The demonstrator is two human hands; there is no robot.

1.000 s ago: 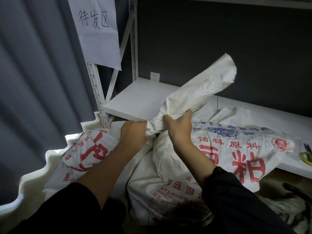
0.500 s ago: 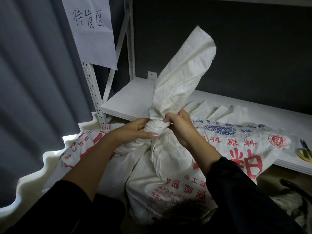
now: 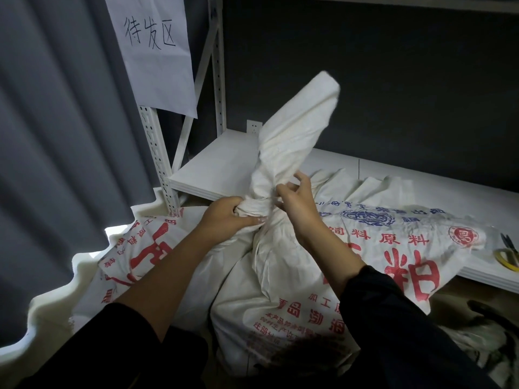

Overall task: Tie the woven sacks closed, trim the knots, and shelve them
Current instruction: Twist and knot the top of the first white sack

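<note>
sack neck (image 3: pixel 254 204): hides the fingertips of our left hand (image 3: pixel 224 217) gripping it | right hand (image 3: pixel 297 203): we cannot tell if it pinches anything | sack tail (image 3: pixel 297 130): tip blurred | right edge: cuts off what may be scissors (image 3: pixel 509 242) and a yellow roll (image 3: pixel 504 258)

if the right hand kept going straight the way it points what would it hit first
The sack neck, most likely: the right hand points up-left, almost touching it, just above where the left hand grips. Depth is hard to judge.
</note>
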